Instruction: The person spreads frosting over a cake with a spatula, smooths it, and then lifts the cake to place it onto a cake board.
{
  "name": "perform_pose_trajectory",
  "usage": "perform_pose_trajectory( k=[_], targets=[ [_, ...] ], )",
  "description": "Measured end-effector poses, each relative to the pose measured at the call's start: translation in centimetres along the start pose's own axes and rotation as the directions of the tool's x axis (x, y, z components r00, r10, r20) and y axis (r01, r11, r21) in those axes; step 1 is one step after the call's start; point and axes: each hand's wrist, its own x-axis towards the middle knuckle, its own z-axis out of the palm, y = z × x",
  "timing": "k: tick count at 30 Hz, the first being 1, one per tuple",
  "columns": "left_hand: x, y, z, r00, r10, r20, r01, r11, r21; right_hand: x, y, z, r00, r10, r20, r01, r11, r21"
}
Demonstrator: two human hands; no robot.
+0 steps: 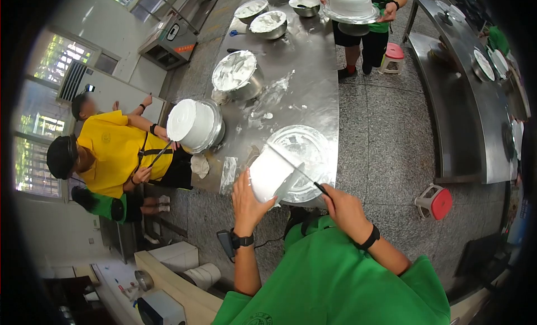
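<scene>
A white, cream-covered round cake point(270, 172) leans tilted at the near end of the steel table, overlapping the left part of a cream-smeared turntable point(318, 139). My left hand point(248, 202) grips its near left side, with the fingers up along the side and the thumb at the lower edge. In my right hand point(345, 208) is a palette knife point(296, 167), closed round its black handle. The long blade points away to the upper left and lies along the cake's right edge.
A steel bowl of cream point(254, 90) stands farther up the table point(302, 73), with more bowls beyond. At left, a person in yellow works on another white cake point(190, 122); at the far end, one in green holds one. A red-topped stool point(441, 203) stands right.
</scene>
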Motion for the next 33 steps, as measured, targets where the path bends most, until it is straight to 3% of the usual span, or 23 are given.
perform_pose_trajectory(
  k=[8, 11, 15, 17, 22, 33],
  targets=[
    [-1.6, -2.3, 0.7, 0.997, 0.034, -0.068, -0.042, 0.991, -0.126, 1.9, 3.6, 1.7, 0.995, 0.059, 0.079, -0.064, 0.996, 0.065],
    [-1.8, -2.8, 1.0, 0.996, 0.023, -0.084, -0.038, 0.984, -0.177, 2.0, 2.8, 1.6, 1.000, -0.007, 0.011, 0.006, 0.997, 0.079],
    [-2.0, -2.0, 0.6, 0.998, -0.017, -0.057, 0.005, 0.980, -0.199, 1.3, -0.9, 0.0, 0.994, 0.052, 0.097, -0.062, 0.992, 0.107],
    [-2.1, -2.1, 1.0, 0.998, -0.016, -0.067, 0.001, 0.976, -0.218, 0.7, -1.8, 0.2, 0.992, -0.114, 0.053, 0.106, 0.984, 0.145],
    [-2.8, -3.3, 2.4, 0.992, -0.002, -0.127, -0.034, 0.960, -0.277, 0.2, -1.6, 1.1, 0.983, -0.138, 0.120, 0.128, 0.988, 0.092],
    [-4.7, -5.9, 4.7, 0.986, -0.058, -0.154, -0.003, 0.931, -0.366, 2.0, 1.7, 2.5, 0.990, 0.068, 0.124, -0.087, 0.985, 0.151]
  ],
)
